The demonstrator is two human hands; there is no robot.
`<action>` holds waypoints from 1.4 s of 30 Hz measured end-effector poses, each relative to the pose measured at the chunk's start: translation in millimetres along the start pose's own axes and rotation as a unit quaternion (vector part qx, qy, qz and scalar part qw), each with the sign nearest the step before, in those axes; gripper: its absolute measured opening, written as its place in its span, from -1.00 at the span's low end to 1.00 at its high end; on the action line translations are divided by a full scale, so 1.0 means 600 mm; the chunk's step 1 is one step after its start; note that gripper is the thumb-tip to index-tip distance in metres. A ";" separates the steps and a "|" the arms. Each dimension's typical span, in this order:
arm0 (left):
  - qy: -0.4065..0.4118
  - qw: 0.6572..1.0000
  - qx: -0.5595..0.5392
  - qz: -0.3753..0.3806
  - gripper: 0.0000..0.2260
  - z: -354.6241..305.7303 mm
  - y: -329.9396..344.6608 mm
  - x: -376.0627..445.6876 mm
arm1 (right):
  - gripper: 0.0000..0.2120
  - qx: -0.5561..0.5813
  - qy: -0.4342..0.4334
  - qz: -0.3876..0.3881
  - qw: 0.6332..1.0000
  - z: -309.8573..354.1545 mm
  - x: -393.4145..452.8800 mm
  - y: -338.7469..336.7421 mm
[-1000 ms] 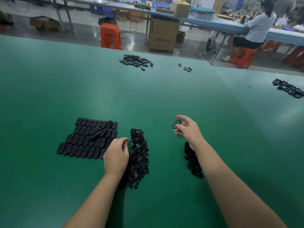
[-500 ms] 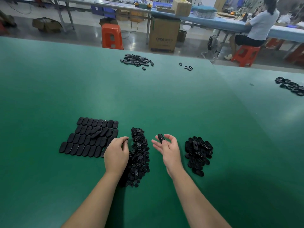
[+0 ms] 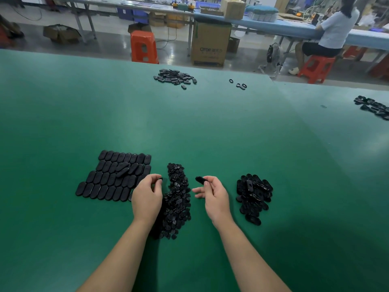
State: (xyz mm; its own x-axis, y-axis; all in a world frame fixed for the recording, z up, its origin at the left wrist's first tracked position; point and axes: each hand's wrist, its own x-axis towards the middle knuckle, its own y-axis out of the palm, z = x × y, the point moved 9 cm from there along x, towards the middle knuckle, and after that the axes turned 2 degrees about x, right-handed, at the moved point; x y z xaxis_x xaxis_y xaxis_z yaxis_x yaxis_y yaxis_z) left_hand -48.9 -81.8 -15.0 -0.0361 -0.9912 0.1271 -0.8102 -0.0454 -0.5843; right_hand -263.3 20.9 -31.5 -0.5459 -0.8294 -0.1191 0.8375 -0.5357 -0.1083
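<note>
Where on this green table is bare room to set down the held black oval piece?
Widest bare green table: from the tidy rows of black ovals up to the far heap of black oval shells. Also right of the loose heap of black ovals. Crowded: around the left hand, the right hand and the strip of small black parts between them.

There is one view only, from a camera on the person's head. It looks forward and down over the green bench (image 3: 189,127), near the forearms, with the workshop floor behind.
</note>
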 end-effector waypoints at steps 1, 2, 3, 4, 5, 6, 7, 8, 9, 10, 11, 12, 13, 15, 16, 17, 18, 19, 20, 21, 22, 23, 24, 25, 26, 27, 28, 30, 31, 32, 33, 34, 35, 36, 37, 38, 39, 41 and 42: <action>0.001 1.000 0.003 0.001 -0.90 -0.001 0.000 0.000 | -0.81 -0.001 -0.008 -0.001 1.000 0.001 -0.001 0.000; 0.002 1.000 0.005 0.002 -0.90 -0.002 0.000 0.000 | -0.80 0.001 -0.015 -0.001 1.000 0.002 -0.001 0.001; 0.003 1.000 0.007 0.003 -0.90 -0.003 0.000 0.000 | -0.80 0.004 -0.019 -0.001 1.000 0.002 -0.001 0.003; 0.006 1.000 0.008 0.003 -0.90 -0.005 -0.001 -0.001 | -0.79 0.009 -0.020 0.001 1.000 0.002 -0.001 0.006; 0.013 1.000 0.008 0.003 -0.90 -0.009 -0.003 -0.002 | -0.80 0.012 -0.021 0.003 1.000 0.002 0.000 0.008; 0.021 1.000 0.008 0.004 -0.89 -0.013 -0.003 -0.004 | -0.80 0.009 -0.021 0.005 1.000 0.002 0.001 0.009; 0.029 0.999 0.011 0.007 -0.89 -0.017 -0.003 -0.005 | -0.80 0.000 -0.021 0.007 1.000 0.002 0.002 0.010; 0.033 0.999 0.017 0.011 -0.89 -0.019 -0.003 -0.006 | -0.79 -0.009 -0.021 0.010 1.000 0.002 0.003 0.011; 0.035 0.999 0.026 0.015 -0.90 -0.021 -0.003 -0.006 | -0.77 -0.017 -0.021 0.014 1.000 0.002 0.004 0.013; 0.035 0.999 0.035 0.020 -0.90 -0.022 -0.002 -0.007 | -0.76 -0.022 -0.019 0.018 0.999 0.002 0.003 0.015; 0.038 0.998 0.043 0.025 -0.91 -0.024 0.000 -0.008 | -0.75 -0.027 -0.017 0.022 0.999 0.002 0.003 0.017; 0.044 0.997 0.048 0.030 -0.91 -0.027 0.001 -0.009 | -0.75 -0.030 -0.015 0.025 0.999 0.003 0.002 0.018; 0.055 0.997 0.049 0.034 -0.90 -0.032 0.002 -0.011 | -0.75 -0.031 -0.014 0.029 0.999 0.003 0.002 0.019; 0.090 0.994 0.036 0.041 -0.88 -0.049 0.005 -0.016 | -0.78 -0.031 -0.014 0.035 0.999 0.004 0.002 0.020; 0.111 0.992 0.028 0.043 -0.87 -0.062 0.008 -0.019 | -0.79 -0.032 -0.014 0.036 0.999 0.005 0.001 0.020; 0.132 0.990 0.021 0.044 -0.87 -0.078 0.011 -0.024 | -0.81 -0.030 -0.014 0.036 0.999 0.005 0.002 0.020; 0.148 0.988 0.013 0.046 -0.87 -0.094 0.015 -0.027 | -0.82 -0.025 -0.014 0.036 0.999 0.005 0.002 0.021; 0.158 0.986 0.003 0.049 -0.87 -0.110 0.021 -0.030 | -0.82 -0.020 -0.014 0.035 0.999 0.004 0.003 0.020; 0.161 0.985 -0.004 0.056 -0.87 -0.123 0.029 -0.032 | -0.83 -0.018 -0.013 0.033 0.999 0.003 0.003 0.020; 0.159 0.985 -0.008 0.068 -0.87 -0.132 0.039 -0.033 | -0.84 -0.020 -0.013 0.032 0.999 0.001 0.004 0.019; 0.153 0.985 -0.008 0.084 -0.87 -0.137 0.050 -0.033 | -0.84 -0.025 -0.012 0.030 0.999 -0.002 0.005 0.018; 0.148 0.984 -0.002 0.100 -0.89 -0.140 0.061 -0.034 | -0.84 -0.031 -0.011 0.029 0.999 -0.003 0.006 0.017; 0.146 0.983 0.009 0.110 -0.90 -0.140 0.069 -0.035 | -0.83 -0.034 -0.011 0.027 0.999 -0.005 0.008 0.017; 0.144 0.983 0.021 0.116 -0.92 -0.139 0.075 -0.037 | -0.83 -0.034 -0.011 0.025 0.999 -0.006 0.008 0.016; 0.138 0.983 0.028 0.118 -0.93 -0.135 0.079 -0.037 | -0.83 -0.034 -0.012 0.023 0.999 -0.006 0.009 0.015; 0.131 0.984 0.030 0.118 -0.93 -0.132 0.080 -0.037 | -0.83 -0.034 -0.013 0.020 0.999 -0.006 0.009 0.015; 0.124 0.985 0.031 0.117 -0.93 -0.128 0.081 -0.036 | -0.82 -0.031 -0.013 0.019 0.999 -0.006 0.009 0.015; 0.115 0.986 0.033 0.117 -0.92 -0.125 0.081 -0.034 | -0.79 -0.023 -0.016 0.022 0.999 -0.004 0.008 0.017; 0.113 0.986 0.032 0.116 -0.92 -0.125 0.080 -0.033 | -0.77 -0.022 -0.018 0.023 0.999 -0.004 0.008 0.017; 0.109 0.987 0.030 0.115 -0.92 -0.125 0.079 -0.033 | -0.77 -0.021 -0.019 0.023 0.999 -0.004 0.008 0.018; 0.104 0.988 0.027 0.113 -0.92 -0.125 0.078 -0.032 | -0.77 -0.022 -0.019 0.024 0.999 -0.003 0.007 0.018; 0.098 0.989 0.022 0.111 -0.92 -0.125 0.077 -0.031 | -0.78 -0.023 -0.020 0.025 0.999 -0.003 0.007 0.019; 0.092 0.990 0.018 0.109 -0.91 -0.126 0.076 -0.029 | -0.77 -0.024 -0.020 0.025 0.999 -0.003 0.008 0.019; 0.089 0.990 0.016 0.109 -0.91 -0.127 0.076 -0.029 | -0.77 -0.026 -0.022 0.025 0.999 -0.004 0.008 0.019; 0.087 0.990 0.015 0.110 -0.91 -0.128 0.077 -0.029 | -0.77 -0.030 -0.023 0.022 0.999 -0.004 0.009 0.019; 0.085 0.990 0.015 0.114 -0.90 -0.129 0.079 -0.029 | -0.79 -0.035 -0.025 0.019 0.999 -0.005 0.010 0.017; 0.082 0.990 0.013 0.118 -0.90 -0.129 0.080 -0.030 | -0.81 -0.039 -0.026 0.018 0.999 -0.006 0.011 0.016; 0.072 0.990 0.006 0.121 -0.88 -0.127 0.082 -0.030 | -0.82 -0.039 -0.024 0.019 0.999 -0.007 0.012 0.016; 0.066 0.990 0.002 0.121 -0.88 -0.126 0.081 -0.029 | -0.82 -0.038 -0.022 0.020 0.999 -0.008 0.011 0.016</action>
State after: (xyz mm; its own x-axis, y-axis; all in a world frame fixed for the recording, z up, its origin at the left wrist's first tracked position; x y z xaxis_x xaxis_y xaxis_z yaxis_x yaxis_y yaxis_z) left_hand -132.0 -57.1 14.8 -0.3048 -0.9484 0.0873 -0.7662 0.1898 -0.6139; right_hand -259.4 11.0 -37.8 -0.5091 -0.8568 -0.0817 0.8531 -0.4897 -0.1800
